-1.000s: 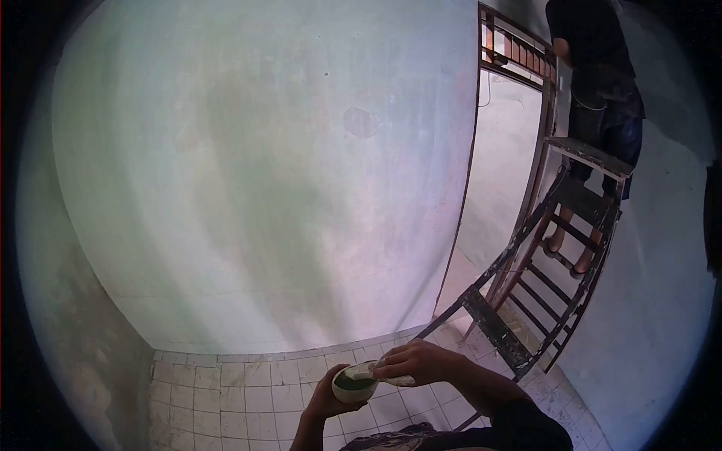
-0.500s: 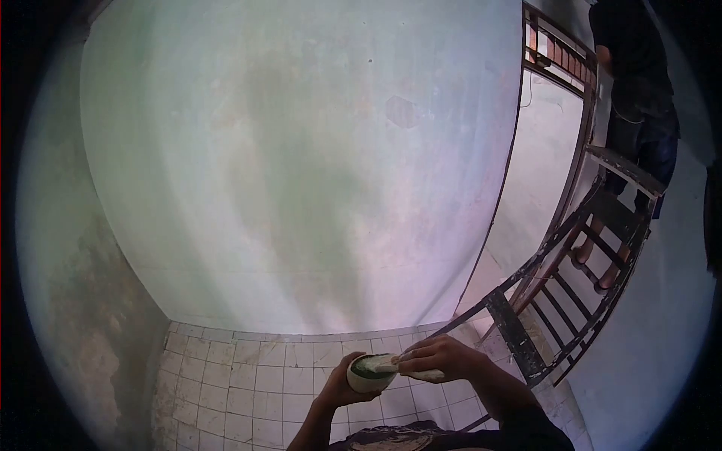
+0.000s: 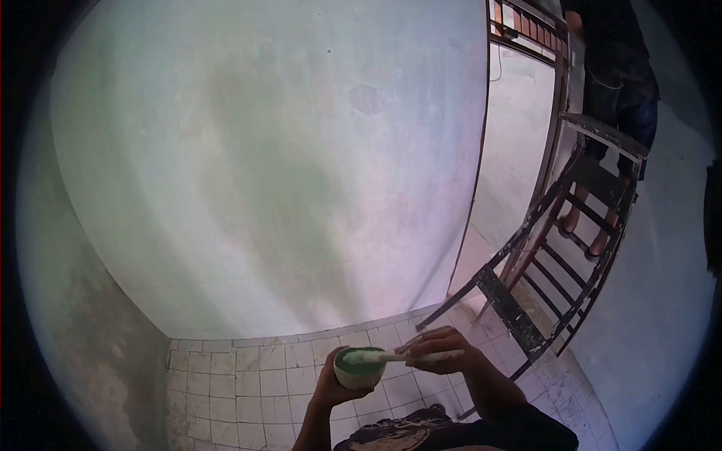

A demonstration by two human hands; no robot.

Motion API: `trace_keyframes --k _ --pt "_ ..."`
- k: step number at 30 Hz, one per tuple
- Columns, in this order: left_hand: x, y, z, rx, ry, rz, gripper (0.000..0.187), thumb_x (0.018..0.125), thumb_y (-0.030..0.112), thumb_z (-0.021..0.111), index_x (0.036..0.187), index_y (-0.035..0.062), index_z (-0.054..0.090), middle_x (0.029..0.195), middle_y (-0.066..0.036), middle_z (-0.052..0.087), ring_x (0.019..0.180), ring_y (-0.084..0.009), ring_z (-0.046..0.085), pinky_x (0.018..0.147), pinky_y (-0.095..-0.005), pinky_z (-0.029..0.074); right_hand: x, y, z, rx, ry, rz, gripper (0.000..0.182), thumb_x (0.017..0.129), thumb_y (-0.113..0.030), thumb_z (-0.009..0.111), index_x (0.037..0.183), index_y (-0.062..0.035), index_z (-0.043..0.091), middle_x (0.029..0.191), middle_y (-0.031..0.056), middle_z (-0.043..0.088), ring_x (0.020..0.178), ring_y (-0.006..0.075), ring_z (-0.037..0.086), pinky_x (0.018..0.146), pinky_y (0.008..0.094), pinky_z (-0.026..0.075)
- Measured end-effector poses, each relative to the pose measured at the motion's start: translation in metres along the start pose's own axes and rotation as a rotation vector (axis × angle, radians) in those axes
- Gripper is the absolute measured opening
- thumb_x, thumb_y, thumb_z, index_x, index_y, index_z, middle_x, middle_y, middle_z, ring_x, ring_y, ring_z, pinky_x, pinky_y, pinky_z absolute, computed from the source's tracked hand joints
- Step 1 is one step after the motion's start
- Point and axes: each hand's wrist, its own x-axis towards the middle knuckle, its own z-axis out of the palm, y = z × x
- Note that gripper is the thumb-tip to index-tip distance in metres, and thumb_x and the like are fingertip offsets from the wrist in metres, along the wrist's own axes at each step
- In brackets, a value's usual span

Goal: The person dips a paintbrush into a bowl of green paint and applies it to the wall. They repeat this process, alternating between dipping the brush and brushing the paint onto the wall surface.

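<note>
My left hand [image 3: 331, 385] is wrapped round the side of a small cream-white pot [image 3: 356, 379] with green paint [image 3: 353, 368] inside, low in the middle of the view. The pot tilts a little, its mouth facing up toward me. In my right hand [image 3: 444, 352], closed round the handle, is a paintbrush [image 3: 376, 356] coated in pale green. It lies nearly level, with its head over the mouth of the pot and the end of its handle sticking out to the right past my fingers.
Ahead stands a wall [image 3: 286, 173] with patchy pale green paint. A dark, paint-spotted wooden ladder [image 3: 560, 263] leans at the right beside a doorway [image 3: 523, 128]. Another person [image 3: 617, 83] stands high on it. White tiles [image 3: 271, 383] cover the floor.
The brush has turned more level and its head reaches farther left across the pot. The view has swung right, so the ladder, doorway and wall marks sit farther left.
</note>
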Motion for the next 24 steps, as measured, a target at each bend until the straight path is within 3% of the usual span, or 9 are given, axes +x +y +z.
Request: trace_keyframes --k 3,5,7,9,12,16,18,21,24 --pt "0.005 -0.002 0.005 -0.011 0.010 -0.006 0.097 0.047 0.019 0.088 0.124 0.0019 0.032 0.115 -0.013 0.049 0.107 -0.0231 0.051 0.090 -0.0375 0.044 -0.009 -0.001 0.008 -0.029 0.230 0.009 0.018 0.072 0.000 0.069 0.087 -0.0044 0.061 0.086 0.0126 0.066 0.077 0.0237 0.066 0.066 0.0305 0.055" --pt "0.010 0.003 0.009 0.013 -0.019 0.022 0.098 0.047 0.019 0.088 0.125 0.0023 0.030 0.117 -0.013 0.048 0.108 -0.0231 0.050 0.090 -0.0380 0.044 -0.032 0.008 0.016 -0.044 0.238 0.102 0.020 0.073 0.004 0.067 0.089 -0.0041 0.058 0.089 0.0150 0.065 0.083 0.0252 0.065 0.070 0.0336 0.055" --pt "0.011 0.000 0.014 0.009 -0.027 0.033 0.099 0.047 0.019 0.088 0.125 0.0027 0.030 0.118 -0.014 0.047 0.109 -0.0236 0.049 0.090 -0.0383 0.043 -0.052 0.019 0.028 0.486 0.500 0.213 0.024 0.075 0.007 0.063 0.094 -0.0036 0.054 0.095 0.0171 0.062 0.094 0.0281 0.061 0.072 0.0358 0.054" --pt "0.013 -0.003 0.016 -0.001 -0.037 0.004 0.100 0.047 0.020 0.088 0.126 0.0029 0.029 0.118 -0.014 0.046 0.110 -0.0237 0.048 0.091 -0.0386 0.043 -0.068 0.024 0.042 0.549 0.572 0.205 0.027 0.077 0.009 0.060 0.099 -0.0039 0.050 0.098 0.0175 0.058 0.098 0.0282 0.058 0.073 0.0378 0.054" --pt "0.016 0.000 0.022 0.049 -0.057 0.016 0.101 0.047 0.022 0.088 0.126 0.0030 0.029 0.118 -0.014 0.046 0.111 -0.0241 0.048 0.092 -0.0385 0.042 -0.084 0.030 0.050 0.596 0.766 0.353 0.030 0.078 0.008 0.055 0.102 -0.0076 0.045 0.098 0.0129 0.053 0.091 0.0318 0.058 0.057 0.0490 0.058" --pt "0.018 -0.002 0.030 0.093 -0.057 0.012 0.102 0.046 0.025 0.089 0.126 0.0031 0.028 0.118 -0.014 0.046 0.110 -0.0247 0.048 0.092 -0.0379 0.042 -0.089 0.027 0.054 0.475 0.870 0.466 0.029 0.078 0.007 0.056 0.098 -0.0091 0.044 0.095 0.0122 0.053 0.087 0.0301 0.059 0.057 0.0457 0.058" --pt "0.019 -0.001 0.032 0.123 -0.057 0.021 0.103 0.046 0.025 0.089 0.126 0.0032 0.028 0.118 -0.014 0.046 0.110 -0.0248 0.048 0.092 -0.0378 0.042 -0.071 0.014 0.053 0.780 0.983 0.382 0.028 0.077 0.005 0.058 0.094 -0.0100 0.041 0.093 0.0114 0.051 0.084 0.0277 0.059 0.058 0.0433 0.059" --pt "0.018 -0.011 0.034 0.115 -0.048 0.013 0.104 0.046 0.026 0.089 0.127 0.0034 0.027 0.117 -0.014 0.048 0.110 -0.0252 0.049 0.091 -0.0384 0.043 -0.067 0.007 0.052 0.766 0.984 0.386 0.028 0.079 0.007 0.055 0.095 -0.0086 0.039 0.094 0.0117 0.048 0.084 0.0273 0.058 0.065 0.0447 0.057" --pt "0.016 -0.002 0.037 0.140 -0.029 0.013 0.102 0.045 0.024 0.089 0.125 0.0033 0.030 0.119 -0.013 0.045 0.110 -0.0241 0.048 0.090 -0.0398 0.043 -0.073 0.013 0.056 0.692 0.974 0.406 0.026 0.081 0.003 0.055 0.099 -0.0083 0.039 0.096 0.0131 0.050 0.085 0.0264 0.058 0.068 0.0399 0.055"
